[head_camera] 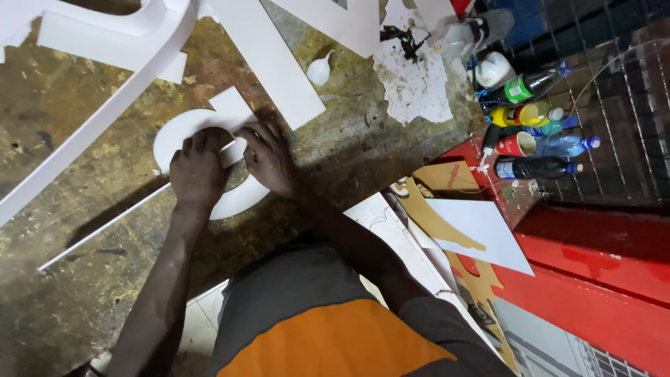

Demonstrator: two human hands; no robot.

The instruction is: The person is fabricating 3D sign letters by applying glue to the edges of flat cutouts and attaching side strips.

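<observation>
Head view: both hands press on a white curved foam cutout (183,132) lying flat on the worn worktable (335,150).

Left hand (199,171) and right hand (269,159) rest fingers-down on the cutout and a thin white strip (105,227) running lower left; grip unclear. Bottles (534,143) cluster right, contents mostly unreadable, one dark. The hands cover the cutout's middle.

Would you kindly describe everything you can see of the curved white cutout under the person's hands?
The curved white cutout is a flat, thin, matte piece that looks like foam board, shaped as a rounded arc with a straight stub at its upper right. It lies flat on the worn, stained workbench. The left hand and right hand both press down on its middle, hiding that part. Its lower curve shows below the hands.
</observation>
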